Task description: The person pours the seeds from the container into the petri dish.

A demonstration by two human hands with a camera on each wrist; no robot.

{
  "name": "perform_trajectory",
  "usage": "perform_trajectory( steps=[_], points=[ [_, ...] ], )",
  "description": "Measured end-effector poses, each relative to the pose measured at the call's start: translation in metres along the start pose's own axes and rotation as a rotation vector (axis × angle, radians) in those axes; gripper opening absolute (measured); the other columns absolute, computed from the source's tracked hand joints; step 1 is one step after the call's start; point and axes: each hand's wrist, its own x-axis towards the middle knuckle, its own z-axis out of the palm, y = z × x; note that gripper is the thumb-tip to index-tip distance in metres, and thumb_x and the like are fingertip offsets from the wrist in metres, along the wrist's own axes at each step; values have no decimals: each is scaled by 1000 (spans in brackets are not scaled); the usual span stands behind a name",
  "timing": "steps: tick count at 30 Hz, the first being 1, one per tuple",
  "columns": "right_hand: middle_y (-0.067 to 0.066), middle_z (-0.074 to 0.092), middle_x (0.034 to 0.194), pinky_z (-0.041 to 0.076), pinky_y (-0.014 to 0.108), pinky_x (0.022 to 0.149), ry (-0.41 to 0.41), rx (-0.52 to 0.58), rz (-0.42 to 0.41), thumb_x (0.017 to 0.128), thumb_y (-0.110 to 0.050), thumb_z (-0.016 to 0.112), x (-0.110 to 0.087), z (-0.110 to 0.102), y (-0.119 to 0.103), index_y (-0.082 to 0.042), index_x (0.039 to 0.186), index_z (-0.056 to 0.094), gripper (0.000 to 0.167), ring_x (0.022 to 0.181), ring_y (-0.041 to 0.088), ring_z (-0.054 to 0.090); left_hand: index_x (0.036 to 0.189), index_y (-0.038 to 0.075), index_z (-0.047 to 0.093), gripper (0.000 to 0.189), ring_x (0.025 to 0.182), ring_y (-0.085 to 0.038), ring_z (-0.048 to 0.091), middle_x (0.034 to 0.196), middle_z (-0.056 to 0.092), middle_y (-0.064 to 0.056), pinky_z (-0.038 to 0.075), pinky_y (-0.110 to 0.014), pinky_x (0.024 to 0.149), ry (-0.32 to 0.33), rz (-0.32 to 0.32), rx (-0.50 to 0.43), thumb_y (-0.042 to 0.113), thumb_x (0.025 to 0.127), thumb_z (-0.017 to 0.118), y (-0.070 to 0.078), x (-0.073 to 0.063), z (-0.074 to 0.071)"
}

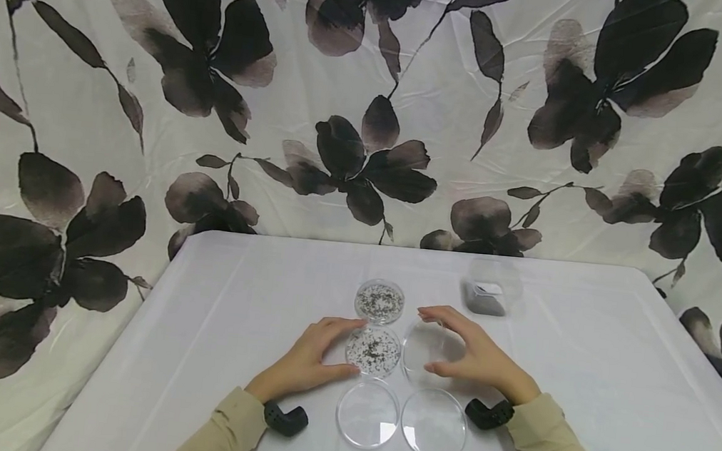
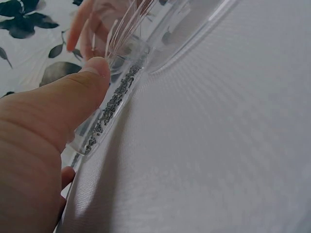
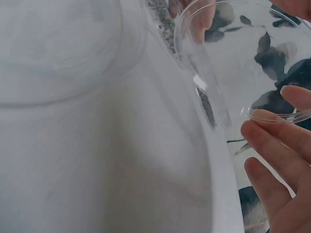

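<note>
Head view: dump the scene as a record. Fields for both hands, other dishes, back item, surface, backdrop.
left_hand: grips the nearer clear round plastic dish of dark specks
right_hand: holds a clear round plastic piece by its rim, nothing visible in it
second_speckled_dish: just beyond the gripped one, untouched
near_side: two clear round plastic pieces side by side, untouched
back_right: dark grey item, exact type unclear
surface: white cloth-covered table
backdrop: white fabric with dark floral print

Free room beyond speckled dishes (image 1: 380, 302)
</note>
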Motion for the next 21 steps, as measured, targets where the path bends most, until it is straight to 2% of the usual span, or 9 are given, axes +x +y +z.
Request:
perform_trajectory(
  steps=[6, 9, 13, 16, 18, 21],
  points=[
    [15, 56, 134, 40, 36, 109, -9, 70, 26, 73, -14, 88, 9, 1, -5, -7, 144, 48, 81, 124, 25, 55, 149, 27, 44, 77, 135, -17, 41, 147, 46, 10, 32, -50, 111, -11, -18, -10, 51, 83, 75, 1, -1, -1],
    [17, 53, 136, 40, 42, 109, -16, 107, 23, 73, -12, 88, 12, 2, -7, -8, 144, 48, 82, 124, 28, 54, 149, 27, 45, 76, 135, -16, 40, 148, 45, 10, 32, -49, 111, -11, -18, -3, 50, 83, 75, 0, -1, -1],
    [16, 52, 135, 44, 52, 105, -21, 106, 4, 74, -11, 87, 17, 3, -10, -10, 145, 48, 81, 122, 31, 55, 148, 28, 45, 76, 135, -16, 40, 147, 45, 11, 32, -49, 111, -11, -20, -2, 50, 83, 76, 0, -1, -2],
    [14, 52, 133, 47, 55, 100, -18, 101, 7, 73, -8, 86, 22, 4, -19, -5, 144, 49, 80, 119, 34, 55, 148, 27, 45, 75, 135, -16, 41, 147, 46, 11, 32, -50, 111, -11, -22, -9, 50, 83, 76, 1, -1, -2],
    [13, 52, 131, 48, 55, 98, -19, 101, 13, 72, -7, 86, 25, 4, -25, -2, 143, 48, 80, 118, 35, 55, 148, 27, 46, 75, 135, -17, 40, 147, 46, 10, 32, -50, 111, -12, -23, -12, 49, 83, 76, 2, -1, -3],
    [15, 52, 130, 49, 53, 98, -39, 109, 26, 73, -8, 85, 31, 6, -28, -5, 144, 49, 80, 119, 36, 54, 148, 26, 46, 75, 135, -17, 41, 147, 47, 9, 32, -50, 111, -10, -29, -12, 49, 83, 76, 2, -1, -3]
  ],
)
